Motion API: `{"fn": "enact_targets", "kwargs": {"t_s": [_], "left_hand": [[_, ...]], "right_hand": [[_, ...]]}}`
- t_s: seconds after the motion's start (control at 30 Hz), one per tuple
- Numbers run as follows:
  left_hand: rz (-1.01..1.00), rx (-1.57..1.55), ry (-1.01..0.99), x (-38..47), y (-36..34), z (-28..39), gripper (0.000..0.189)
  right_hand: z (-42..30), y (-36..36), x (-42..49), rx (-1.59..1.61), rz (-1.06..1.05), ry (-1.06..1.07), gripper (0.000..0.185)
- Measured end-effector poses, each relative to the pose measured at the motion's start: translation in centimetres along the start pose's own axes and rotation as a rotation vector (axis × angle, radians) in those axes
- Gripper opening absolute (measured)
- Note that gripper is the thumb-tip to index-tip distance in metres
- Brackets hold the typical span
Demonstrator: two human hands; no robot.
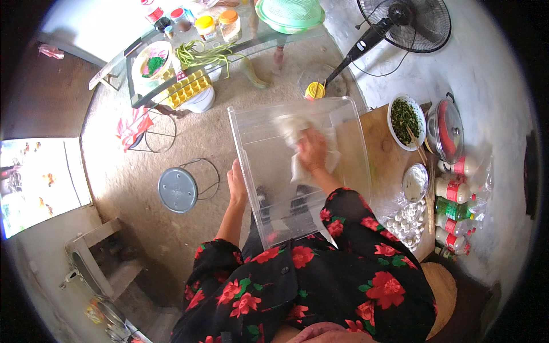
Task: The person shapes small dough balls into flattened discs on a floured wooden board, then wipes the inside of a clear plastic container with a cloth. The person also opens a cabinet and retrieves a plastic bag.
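Observation:
A clear plastic bin or drawer (274, 180) is tilted in front of my body, its lower edge against my shirt. My left hand (237, 182) holds its left side from outside, with part of the fingers hidden by the wall. Inside the bin, my right hand (312, 150) presses a pale cloth (302, 167) on the plastic; hand and cloth are blurred.
At right a wooden table (379, 128) carries a bowl of chopped greens (405, 122) with chopsticks, a lidded pot (447, 128), dumplings (405, 225) and filled bottles (452, 191). A round stool (177, 190) stands left; a glass table (248, 47) and a fan (401, 17) are ahead.

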State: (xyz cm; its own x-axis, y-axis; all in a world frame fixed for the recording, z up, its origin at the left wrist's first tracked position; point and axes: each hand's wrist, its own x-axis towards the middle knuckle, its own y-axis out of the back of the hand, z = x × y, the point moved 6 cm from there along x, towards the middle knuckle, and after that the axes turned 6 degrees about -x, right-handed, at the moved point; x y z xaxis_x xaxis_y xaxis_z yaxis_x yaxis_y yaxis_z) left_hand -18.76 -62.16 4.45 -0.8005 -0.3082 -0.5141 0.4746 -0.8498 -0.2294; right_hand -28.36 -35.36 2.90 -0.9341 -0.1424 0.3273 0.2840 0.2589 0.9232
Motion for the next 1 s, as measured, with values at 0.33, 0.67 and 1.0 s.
{"fn": "enact_targets", "kwargs": {"t_s": [0.33, 0.67, 1.0], "left_hand": [[-0.007, 0.115, 0.009, -1.3, -0.8, 2.0, 0.053], [0.002, 0.065, -0.013, -1.0, -0.3, 1.4, 0.049], [-0.01, 0.042, 0.067, -1.1, 0.0, 2.1, 0.051]], "right_hand": [[-17.0, 0.5, -0.1, 0.253, -0.195, 0.28, 0.044], [2.6, 1.4, 1.2, -0.097, -0.127, -0.103, 0.033], [-8.8, -0.1, 2.7, 0.235, -0.085, 0.322, 0.032]]}}
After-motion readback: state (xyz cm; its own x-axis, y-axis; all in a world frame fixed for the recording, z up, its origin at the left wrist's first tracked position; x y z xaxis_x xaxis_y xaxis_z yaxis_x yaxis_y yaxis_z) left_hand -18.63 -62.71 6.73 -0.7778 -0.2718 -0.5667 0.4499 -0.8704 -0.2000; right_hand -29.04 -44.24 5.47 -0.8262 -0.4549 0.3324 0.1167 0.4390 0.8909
